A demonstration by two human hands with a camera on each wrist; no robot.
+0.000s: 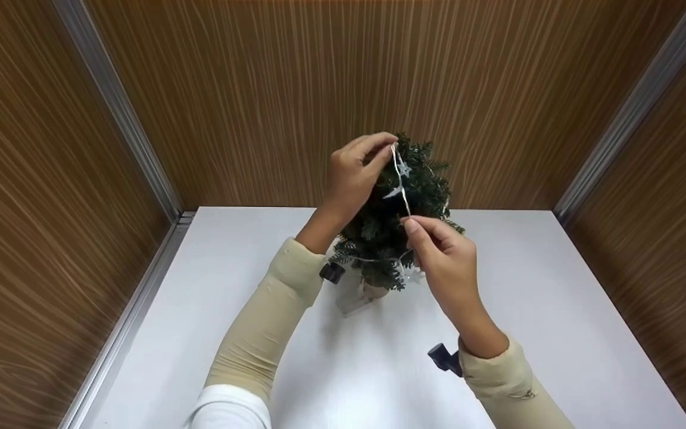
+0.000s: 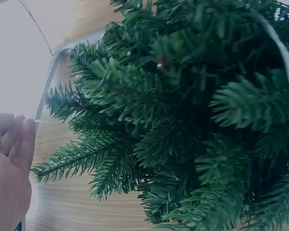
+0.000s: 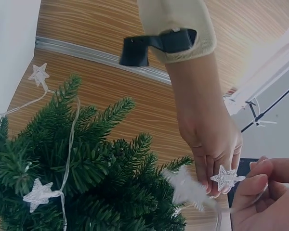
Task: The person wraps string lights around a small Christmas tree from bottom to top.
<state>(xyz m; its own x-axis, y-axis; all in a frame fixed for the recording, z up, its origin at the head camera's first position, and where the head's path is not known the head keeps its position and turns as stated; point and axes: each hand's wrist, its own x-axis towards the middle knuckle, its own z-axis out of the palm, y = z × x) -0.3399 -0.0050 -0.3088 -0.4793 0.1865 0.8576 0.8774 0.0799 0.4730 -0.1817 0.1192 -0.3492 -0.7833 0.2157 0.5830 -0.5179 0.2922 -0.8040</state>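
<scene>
A small green artificial Christmas tree (image 1: pixel 432 187) stands on the white table. Star-shaped string lights (image 1: pixel 405 202) on a clear wire hang across it. Near the treetop, my left hand (image 1: pixel 352 173) pinches the wire between thumb and fingers. Lower down, in front of the branches, the thumb and forefinger of my right hand (image 1: pixel 450 256) grip the same strand. Between the two hands hang clear stars, one of them a plastic star (image 3: pixel 224 177) close to the left fingers in the right wrist view. Another star (image 3: pixel 38 195) lies against the branches. Foliage hides the tree's far side.
Beside the tree's pale base (image 1: pixel 374 292) lies a clear, box-like object (image 1: pixel 352 305). A lower loop of wire carries a star (image 1: pixel 412 275) near the table (image 1: pixel 230 256). Wood-grain panels (image 1: pixel 271 107) enclose the back and both sides.
</scene>
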